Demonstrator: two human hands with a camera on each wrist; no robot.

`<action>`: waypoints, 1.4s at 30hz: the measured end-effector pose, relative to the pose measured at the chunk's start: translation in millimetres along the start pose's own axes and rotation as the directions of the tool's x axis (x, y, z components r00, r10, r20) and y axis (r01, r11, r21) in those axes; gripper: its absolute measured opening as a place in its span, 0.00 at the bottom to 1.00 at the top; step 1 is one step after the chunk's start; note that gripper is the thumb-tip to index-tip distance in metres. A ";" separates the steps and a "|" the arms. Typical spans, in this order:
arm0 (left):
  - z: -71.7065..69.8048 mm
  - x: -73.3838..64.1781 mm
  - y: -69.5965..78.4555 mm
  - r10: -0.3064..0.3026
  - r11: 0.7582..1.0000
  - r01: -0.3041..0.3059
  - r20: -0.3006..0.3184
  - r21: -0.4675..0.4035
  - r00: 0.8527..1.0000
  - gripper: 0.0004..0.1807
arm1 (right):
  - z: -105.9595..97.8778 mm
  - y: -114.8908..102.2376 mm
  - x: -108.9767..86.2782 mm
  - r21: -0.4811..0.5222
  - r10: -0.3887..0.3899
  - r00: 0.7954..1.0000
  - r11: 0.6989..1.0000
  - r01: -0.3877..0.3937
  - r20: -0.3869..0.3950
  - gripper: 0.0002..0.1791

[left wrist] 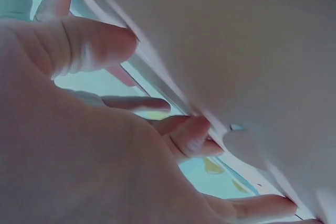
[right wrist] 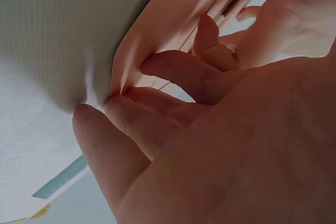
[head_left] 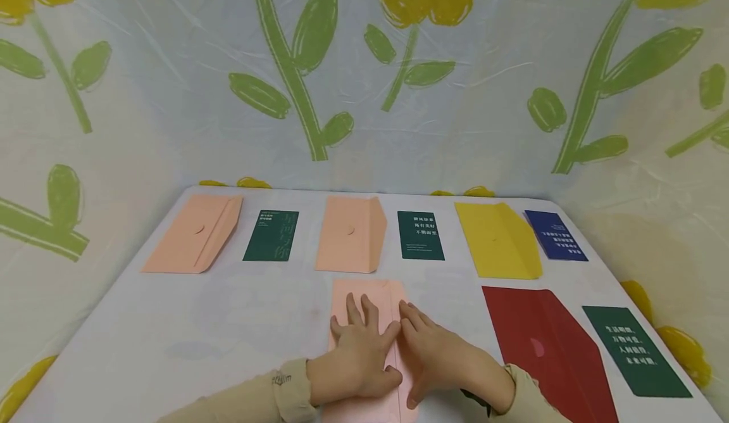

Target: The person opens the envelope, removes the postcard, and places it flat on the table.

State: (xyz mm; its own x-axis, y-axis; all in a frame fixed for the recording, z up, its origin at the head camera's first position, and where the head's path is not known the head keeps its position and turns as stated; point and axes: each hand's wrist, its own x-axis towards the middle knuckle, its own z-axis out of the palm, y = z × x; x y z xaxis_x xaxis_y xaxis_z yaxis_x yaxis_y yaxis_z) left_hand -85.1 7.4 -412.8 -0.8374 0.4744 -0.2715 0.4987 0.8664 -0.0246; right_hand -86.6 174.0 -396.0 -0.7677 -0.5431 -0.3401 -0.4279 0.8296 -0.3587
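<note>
A pale pink envelope (head_left: 364,287) lies at the front middle of the table, lengthwise away from me. My left hand (head_left: 360,354) rests on it with fingers spread, pressing the paper. Along the envelope's right edge, my right hand (head_left: 437,354) touches the flap side with extended fingers, its thumb pointing toward me. In the right wrist view, fingertips of the right hand (right wrist: 226,150) meet the slanted edge of the envelope (right wrist: 157,22) and the white cloth. The left wrist view has the left hand (left wrist: 100,129) against the paper, a half-round slit tab showing near the fingers.
Behind stand two peach envelopes (head_left: 193,230) (head_left: 347,236), two green cards (head_left: 270,236) (head_left: 420,236), a yellow envelope (head_left: 495,242) and a blue card (head_left: 555,236). At right lie a red envelope (head_left: 547,328) and another green card (head_left: 638,353). A flowered cloth (head_left: 455,132) hangs behind.
</note>
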 end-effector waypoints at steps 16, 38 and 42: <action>-2.0 1.0 7.1 -0.050 0.997 0.051 0.016 -0.054 0.999 0.40 | 2.7 1.5 0.5 0.002 0.015 1.000 1.000 -0.015 0.005 0.72; -0.9 0.7 -4.8 0.014 0.959 -0.014 -0.003 -0.283 1.000 0.39 | 1.9 1.6 1.0 0.017 0.008 1.000 1.000 -0.008 0.000 0.72; -1.5 0.4 -8.3 0.031 0.959 -0.035 -0.019 -0.281 0.999 0.39 | 1.8 2.1 1.2 0.012 0.005 1.000 1.000 -0.005 0.000 0.72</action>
State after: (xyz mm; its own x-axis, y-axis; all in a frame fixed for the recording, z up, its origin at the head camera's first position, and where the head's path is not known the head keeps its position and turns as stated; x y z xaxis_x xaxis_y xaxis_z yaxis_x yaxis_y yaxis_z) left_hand -89.9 0.6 -411.3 -0.8256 0.5038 -0.2542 0.4449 0.8582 0.2558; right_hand -87.5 174.9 -398.8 -0.7698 -0.5388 -0.3422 -0.4180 0.8307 -0.3677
